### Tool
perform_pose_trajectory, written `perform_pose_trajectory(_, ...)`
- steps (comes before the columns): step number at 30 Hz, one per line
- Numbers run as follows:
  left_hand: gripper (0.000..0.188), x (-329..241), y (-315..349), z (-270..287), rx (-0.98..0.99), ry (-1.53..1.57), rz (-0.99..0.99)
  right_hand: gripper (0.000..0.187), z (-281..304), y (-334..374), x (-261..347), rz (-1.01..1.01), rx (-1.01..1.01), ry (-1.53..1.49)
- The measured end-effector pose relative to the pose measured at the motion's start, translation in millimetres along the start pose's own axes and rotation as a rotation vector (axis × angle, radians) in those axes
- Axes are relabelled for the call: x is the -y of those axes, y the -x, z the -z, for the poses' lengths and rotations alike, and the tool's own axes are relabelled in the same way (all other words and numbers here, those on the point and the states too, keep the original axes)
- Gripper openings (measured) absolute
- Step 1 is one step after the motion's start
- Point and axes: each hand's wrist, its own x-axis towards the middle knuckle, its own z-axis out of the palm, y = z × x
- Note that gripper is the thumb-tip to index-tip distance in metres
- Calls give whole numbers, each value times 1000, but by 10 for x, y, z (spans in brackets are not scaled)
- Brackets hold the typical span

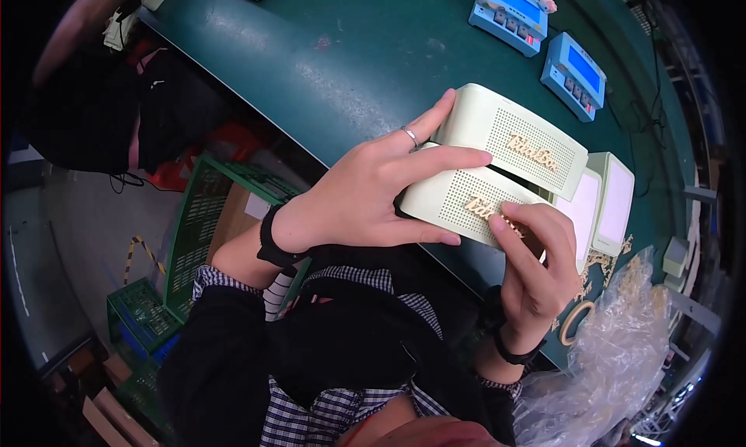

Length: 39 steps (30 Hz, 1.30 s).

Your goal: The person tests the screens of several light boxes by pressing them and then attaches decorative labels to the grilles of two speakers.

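Two cream casings with perforated fronts stand side by side near the green table's edge. My left hand [353,187] reaches over them with its fingers spread. Its thumb and index finger grip the near casing [427,192], while another finger rests at the left end of the far casing [475,114]. The far casing bears a gold script emblem [531,153]. On the near one, a similar gold emblem [479,206] lies against the perforated front. My right hand [542,264] pinches the right end of that emblem with thumb and index finger, hiding part of it.
Two blue devices with screens [510,13] [575,74] stand at the far right. Beside the casings are white-faced cream boxes [614,197], loose gold emblems [597,270], a tape roll [576,323] and a plastic bag [622,342]. Green crates [180,241] and another person [175,97] are left.
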Motion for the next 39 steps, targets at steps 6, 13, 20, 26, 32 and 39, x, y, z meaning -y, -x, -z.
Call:
perform_pose_trajectory(6, 69, -12, 8, -3, -4, 9, 1, 37, -3, 8, 6, 6, 13, -10)
perform_pose_trajectory(13, 74, -55, -8, 24, 40, 71, 41, 35, 11, -20, 33, -16, 5, -11)
perform_pose_trajectory(20, 74, -27, -13, 17, 43, 75, 33, 35, 19, -21, 29, -34, 19, -16)
perform_pose_trajectory(26, 73, -43, -12, 38, 50, 87, 26, 35, 21, -21, 27, -38, 28, -23)
perform_pose_trajectory(32, 52, -115, -74, 118, 17, 182, 99, 33, 33, -52, 25, -4, 65, -21)
perform_pose_trajectory(39, 26, -130, -176, -86, -108, 206, 212, 30, 55, -50, -32, -21, 50, -75)
